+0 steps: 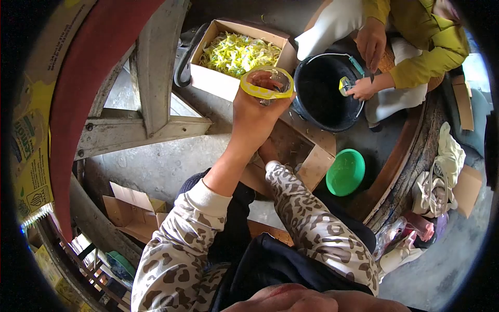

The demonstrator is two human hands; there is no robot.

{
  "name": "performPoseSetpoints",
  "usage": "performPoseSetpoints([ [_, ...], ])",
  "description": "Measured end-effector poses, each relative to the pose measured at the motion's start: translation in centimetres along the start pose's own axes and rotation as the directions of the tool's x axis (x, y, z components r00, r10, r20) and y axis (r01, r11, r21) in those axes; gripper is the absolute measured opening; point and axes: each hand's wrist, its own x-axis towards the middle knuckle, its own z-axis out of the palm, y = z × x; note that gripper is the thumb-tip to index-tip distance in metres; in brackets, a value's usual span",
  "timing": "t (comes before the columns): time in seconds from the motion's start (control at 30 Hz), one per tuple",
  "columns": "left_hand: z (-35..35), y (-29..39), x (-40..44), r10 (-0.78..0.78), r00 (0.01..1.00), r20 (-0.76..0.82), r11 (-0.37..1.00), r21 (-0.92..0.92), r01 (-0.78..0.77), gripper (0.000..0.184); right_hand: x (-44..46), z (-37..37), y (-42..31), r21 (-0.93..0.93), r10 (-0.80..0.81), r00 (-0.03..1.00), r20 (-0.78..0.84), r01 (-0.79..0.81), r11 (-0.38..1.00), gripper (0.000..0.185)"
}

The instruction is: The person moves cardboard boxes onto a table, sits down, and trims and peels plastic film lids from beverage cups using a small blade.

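My left hand (253,117) is raised in the middle of the view, its fingers wrapped round a clear plastic cup with a yellow rim (266,95). The cup's round mouth faces up, and fingers show through it. Lower down, my right hand (268,151) reaches to an open cardboard box (316,167). My left forearm partly covers that hand, and its fingers are hidden. Just beyond the cup stands another cardboard box (214,83), full of thin yellow strips (236,52).
At upper right a person in yellow-green sleeves (423,67) holds a small clear-and-yellow piece (344,86) over a black bucket (332,122). A green basin (345,172) sits nearby. Wooden framework (156,67) stands left, an open carton (130,210) below it, and bags (431,192) lie right.
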Motion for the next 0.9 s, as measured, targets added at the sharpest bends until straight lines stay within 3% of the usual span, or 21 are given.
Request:
performPoseSetpoints([
  [0.13,-0.1,0.1,0.4,0.013,1.0,-0.028,1.0,-0.027,-0.014,0.043,-2.3,-5.3,-1.6,0.214,0.026,0.99,-0.141,0.005,0.977,0.026],
  [0.2,-0.3,0.5,0.6,0.048,0.991,-0.128,0.997,-0.052,-0.055,0.043,-4.5,-11.0,-4.7,0.286,-0.044,0.915,-0.401,0.171,0.943,0.027],
  [0.23,-0.2,0.4,0.8,0.033,0.982,-0.186,0.987,-0.146,-0.06,0.044,-5.9,-15.2,-7.8,0.213,-0.158,0.802,-0.575,0.333,0.918,0.027],
  [0.3,-0.9,0.6,1.2,0.116,0.959,-0.258,0.992,-0.02,-0.126,0.044,-6.1,-20.6,-12.3,0.363,-0.102,0.759,-0.643,0.419,0.832,0.021],
  [0.37,-1.1,1.2,1.3,0.154,0.948,-0.277,0.987,0.0,-0.16,0.042,-3.5,-23.7,-15.8,0.264,-0.188,0.63,-0.753,0.552,0.791,0.025],
  [0.4,-0.9,1.4,1.3,0.163,0.949,-0.269,0.985,-0.009,-0.172,0.042,-2.4,-25.0,-18.0,0.314,-0.187,0.607,-0.773,0.621,0.719,0.028],
  [0.47,-0.9,1.4,1.2,0.166,0.949,-0.266,0.985,-0.007,-0.174,0.043,3.8,-24.3,-19.3,0.127,-0.315,0.5,-0.807,0.667,0.734,0.03],
  [0.57,-0.9,1.6,1.0,0.185,0.955,-0.231,0.981,-0.007,-0.192,0.045,8.8,-22.1,-19.1,0.08,-0.322,0.518,-0.793,0.612,0.787,0.036],
  [0.6,-1.0,1.6,1.1,0.18,0.957,-0.227,0.984,0.036,-0.177,0.046,8.2,-22.3,-19.0,0.13,-0.347,0.584,-0.734,0.623,0.772,0.038],
  [0.63,-0.8,1.3,1.2,0.154,0.968,-0.198,0.985,-0.05,-0.167,0.05,8.0,-22.5,-18.7,0.178,-0.377,0.64,-0.669,0.631,0.755,0.039],
  [0.67,-0.7,0.9,1.3,0.168,0.966,-0.197,0.981,-0.063,-0.184,0.05,7.9,-22.8,-18.3,0.161,-0.385,0.625,-0.679,0.639,0.752,0.039],
  [0.7,-0.5,0.8,1.1,0.134,0.979,-0.155,0.988,-0.054,-0.144,0.053,8.1,-22.9,-17.5,0.264,-0.407,0.666,-0.625,0.671,0.693,0.039],
  [0.73,-0.2,1.1,0.9,0.097,0.989,-0.113,0.994,-0.045,-0.103,0.056,6.6,-24.1,-16.9,0.302,-0.426,0.679,-0.598,0.684,0.664,0.039],
  [0.77,0.2,1.4,0.6,0.158,0.982,-0.1,0.987,0.035,-0.155,0.058,5.0,-25.4,-16.3,0.342,-0.445,0.691,-0.57,0.692,0.636,0.039],
  [0.87,0.7,-0.1,0.2,0.239,0.97,0.037,0.97,0.026,-0.24,0.058,-5.6,-32.8,-16.2,0.289,-0.341,0.764,-0.547,0.555,0.78,0.032],
  [0.9,0.9,0.1,-0.3,0.272,0.959,0.085,0.954,0.111,-0.28,0.06,-7.4,-34.3,-15.4,0.488,-0.267,0.821,-0.504,0.526,0.696,0.028],
])
